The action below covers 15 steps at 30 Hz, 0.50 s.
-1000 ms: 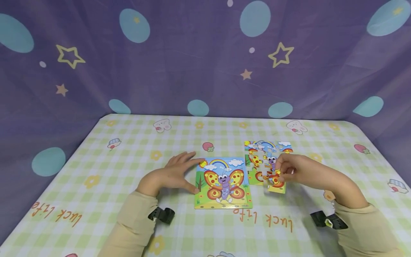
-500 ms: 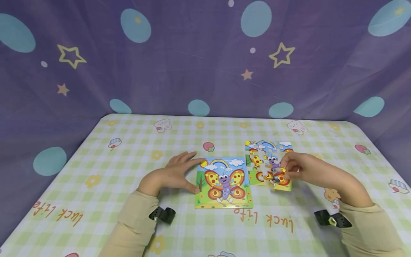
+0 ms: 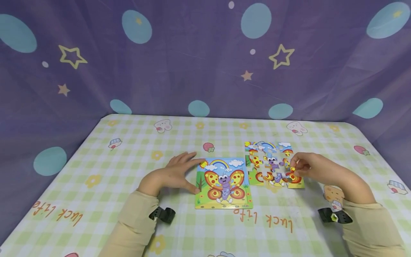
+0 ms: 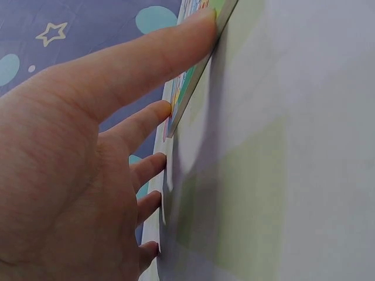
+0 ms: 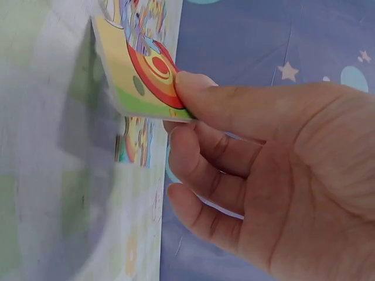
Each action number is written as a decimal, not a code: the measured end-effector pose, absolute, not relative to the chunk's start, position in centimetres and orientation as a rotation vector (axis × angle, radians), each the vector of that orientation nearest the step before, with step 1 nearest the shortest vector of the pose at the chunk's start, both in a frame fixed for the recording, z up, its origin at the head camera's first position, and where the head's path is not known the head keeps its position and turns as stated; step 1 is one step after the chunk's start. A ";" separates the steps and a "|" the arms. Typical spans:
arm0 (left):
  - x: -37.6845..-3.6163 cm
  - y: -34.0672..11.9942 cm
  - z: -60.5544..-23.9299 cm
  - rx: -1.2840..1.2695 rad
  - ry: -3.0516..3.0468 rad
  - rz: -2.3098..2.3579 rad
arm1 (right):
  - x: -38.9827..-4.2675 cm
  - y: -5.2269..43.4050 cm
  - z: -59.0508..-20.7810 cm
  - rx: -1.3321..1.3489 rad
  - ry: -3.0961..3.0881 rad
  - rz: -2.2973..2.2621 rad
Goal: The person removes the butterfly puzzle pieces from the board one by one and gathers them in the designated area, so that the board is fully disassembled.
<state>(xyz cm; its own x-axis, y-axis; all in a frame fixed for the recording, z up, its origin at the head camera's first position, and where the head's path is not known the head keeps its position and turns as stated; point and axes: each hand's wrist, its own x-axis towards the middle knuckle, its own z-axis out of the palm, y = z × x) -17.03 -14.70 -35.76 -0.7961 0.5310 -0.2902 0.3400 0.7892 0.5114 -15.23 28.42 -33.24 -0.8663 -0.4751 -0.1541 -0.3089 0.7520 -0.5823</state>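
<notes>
A square butterfly picture board lies on the table in the head view, showing a rainbow, sun and clouds. My left hand is spread at its left side, thumb and index finger touching its edge. Up and to the right, several jigsaw pieces form a similar butterfly picture, with gaps between some. At its lower right corner my right hand pinches a jigsaw piece between thumb and fingers. That piece carries a red and orange wing swirl and a green edge, and is tilted above the table in the right wrist view.
A green and white checked tablecloth with printed flowers, strawberries and lettering covers the table. Behind it hangs a purple curtain with stars and blue ovals. A black strap device sits on each wrist.
My right hand has moved to the right with the pinched piece, from the lower middle of the jigsaw to its lower right corner. The left hand and the board stay in place.
</notes>
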 end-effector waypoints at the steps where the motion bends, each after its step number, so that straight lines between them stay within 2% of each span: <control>1: -17.0 -14.7 -35.7 0.657 2.555 0.616 | -15.3 28.6 -33.3 -0.600 2.657 -0.810; 15: -17.1 -14.7 -35.8 0.661 2.560 0.618 | -15.7 29.5 -34.6 -0.417 2.644 -0.771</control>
<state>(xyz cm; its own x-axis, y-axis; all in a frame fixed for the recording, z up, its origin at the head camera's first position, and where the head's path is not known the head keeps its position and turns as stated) -17.09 -14.74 -35.83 -0.7971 0.5325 -0.2847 0.3440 0.7879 0.5107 -15.73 29.51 -34.62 -0.8939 -0.3717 -0.2505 -0.1790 0.8083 -0.5608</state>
